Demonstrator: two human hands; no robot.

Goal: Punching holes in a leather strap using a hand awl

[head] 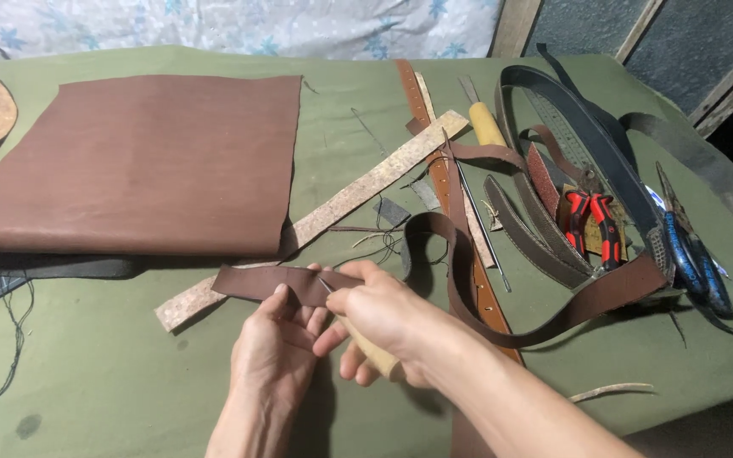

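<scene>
From the head view we've got both hands working near the bottom middle of the green table (pixel 112 373). Our left hand (pixel 273 356) has its fingers curled up under the brown leather strap (pixel 277 282), pinching the strap's end from below. Our right hand (pixel 379 318) is closed tight around a wooden-handled awl (pixel 366 348), its thin metal tip touching the strap right by the left thumb.

Taking the strap as our landmark: it runs right from the hands, loops up, then sweeps off toward the belt pile. Just behind it lies a long cork strip (pixel 341 203), slanting up and to the right. Behind and left of it sits the big brown leather sheet (pixel 137 161). Well to the right of it we can see red-handled pliers (pixel 591 225) lying on a heap of dark belts (pixel 570 127). A yellow-handled tool (pixel 485 123) sits far behind it.
</scene>
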